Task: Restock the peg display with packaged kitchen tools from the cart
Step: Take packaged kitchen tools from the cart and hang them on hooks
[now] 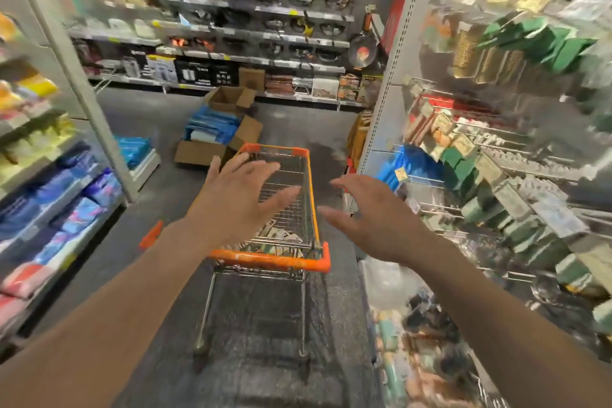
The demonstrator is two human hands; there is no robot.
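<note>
Our outstretched left hand [238, 195] and right hand [374, 219] hover spread and empty over the cart [270, 260]; its long axis points away from us.

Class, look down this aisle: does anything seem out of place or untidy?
Yes: open cardboard boxes and blue packs lie on the floor beyond the cart, partly blocking the way instead of being shelved.

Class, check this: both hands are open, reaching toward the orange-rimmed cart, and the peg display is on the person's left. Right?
No. The head view shows the peg display on the person's right. The left hand and right hand are indeed open, reaching toward the orange-rimmed cart.
</note>
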